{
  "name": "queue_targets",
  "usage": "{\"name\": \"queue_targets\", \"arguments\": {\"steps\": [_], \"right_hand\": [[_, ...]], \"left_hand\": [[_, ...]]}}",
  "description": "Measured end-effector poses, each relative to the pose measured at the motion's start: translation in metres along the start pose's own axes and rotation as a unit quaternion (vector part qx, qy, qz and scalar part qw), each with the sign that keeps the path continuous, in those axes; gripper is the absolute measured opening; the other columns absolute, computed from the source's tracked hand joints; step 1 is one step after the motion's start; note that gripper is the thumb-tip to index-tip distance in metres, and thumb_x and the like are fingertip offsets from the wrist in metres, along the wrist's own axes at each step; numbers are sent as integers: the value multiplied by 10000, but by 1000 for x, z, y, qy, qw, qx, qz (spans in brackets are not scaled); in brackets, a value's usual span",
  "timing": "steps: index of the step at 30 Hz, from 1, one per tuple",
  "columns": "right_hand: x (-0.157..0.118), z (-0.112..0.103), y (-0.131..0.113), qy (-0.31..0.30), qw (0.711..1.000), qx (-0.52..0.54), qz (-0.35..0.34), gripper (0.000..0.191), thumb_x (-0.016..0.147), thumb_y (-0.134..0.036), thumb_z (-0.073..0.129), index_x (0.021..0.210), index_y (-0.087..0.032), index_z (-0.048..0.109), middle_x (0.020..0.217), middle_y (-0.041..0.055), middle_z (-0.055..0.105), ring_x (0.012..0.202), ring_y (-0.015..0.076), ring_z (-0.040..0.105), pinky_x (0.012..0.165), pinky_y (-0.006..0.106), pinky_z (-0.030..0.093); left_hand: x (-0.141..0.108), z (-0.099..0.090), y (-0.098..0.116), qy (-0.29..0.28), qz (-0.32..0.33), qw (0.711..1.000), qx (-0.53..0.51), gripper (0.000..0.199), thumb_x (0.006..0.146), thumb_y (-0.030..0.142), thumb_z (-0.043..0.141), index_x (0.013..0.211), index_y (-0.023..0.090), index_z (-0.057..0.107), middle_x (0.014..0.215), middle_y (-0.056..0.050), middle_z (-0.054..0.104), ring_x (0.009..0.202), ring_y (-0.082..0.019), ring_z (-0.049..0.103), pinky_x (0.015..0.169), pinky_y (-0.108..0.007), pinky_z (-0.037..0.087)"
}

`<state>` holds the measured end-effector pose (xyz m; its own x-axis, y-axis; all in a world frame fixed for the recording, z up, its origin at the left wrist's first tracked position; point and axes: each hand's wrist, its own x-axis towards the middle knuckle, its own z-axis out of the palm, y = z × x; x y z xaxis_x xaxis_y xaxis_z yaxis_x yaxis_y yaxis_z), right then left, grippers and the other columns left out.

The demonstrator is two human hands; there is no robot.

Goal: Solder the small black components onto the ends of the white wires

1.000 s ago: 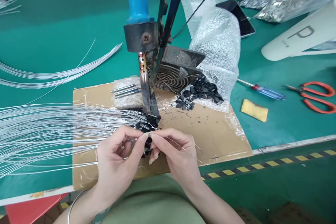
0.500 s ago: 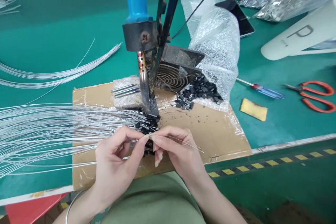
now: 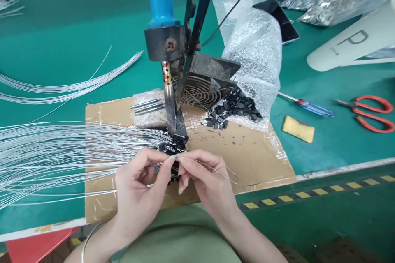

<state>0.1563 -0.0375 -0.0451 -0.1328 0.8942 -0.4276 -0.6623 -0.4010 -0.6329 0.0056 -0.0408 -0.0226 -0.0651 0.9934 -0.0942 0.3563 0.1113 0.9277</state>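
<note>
My left hand (image 3: pixel 137 191) is closed in a pinch, thumb against forefinger, at the end of a white wire. Fingertip to fingertip with it, my right hand (image 3: pixel 212 181) pinches thin wire (image 3: pixel 226 177), whose fine ends stick out to the right past the knuckles. The exact spot between the fingertips is covered. Behind and left of my hands lies a wide bundle of white wires (image 3: pixel 61 144), tipped with small black connectors (image 3: pixel 168 148). Just above the connectors hangs the tip of a blue-handled soldering iron (image 3: pixel 168 94), clamped upright in a black stand (image 3: pixel 197 8).
A fan (image 3: pixel 200 90) stands behind, beside a heap of black connectors (image 3: pixel 237 104) on bubble wrap (image 3: pixel 253 49). Cardboard (image 3: pixel 247 156) lies under the work. To the right are a screwdriver (image 3: pixel 317 108), yellow sponge (image 3: pixel 298 129), red-handled scissors (image 3: pixel 373 113) and white cup (image 3: pixel 348 41).
Both hands keep their pinch and have shifted only slightly. The thin wire ends beside my right hand now show spread apart as two strands.
</note>
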Motion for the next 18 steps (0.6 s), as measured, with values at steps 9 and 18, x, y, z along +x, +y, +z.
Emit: {"name": "queue_targets", "arguments": {"steps": [9,18], "right_hand": [[-2,8,13,25,998,50,-28,99,798,-328,927,835,-244,890,655,-38,773,479,76,693,506,159,635],[1,-28,-12,50,974,-154,-160,398,1038,-524,619,1003,-237,893,856,69,835,659,176,763,622,305,675]], "left_hand": [[0,7,1,15,6,1000,-22,98,959,204,731,862,215,722,698,25,721,592,-93,610,530,-189,432],[6,1,6,24,-31,999,-18,76,920,241,774,849,224,750,697,42,689,574,-71,535,518,-158,416]]}}
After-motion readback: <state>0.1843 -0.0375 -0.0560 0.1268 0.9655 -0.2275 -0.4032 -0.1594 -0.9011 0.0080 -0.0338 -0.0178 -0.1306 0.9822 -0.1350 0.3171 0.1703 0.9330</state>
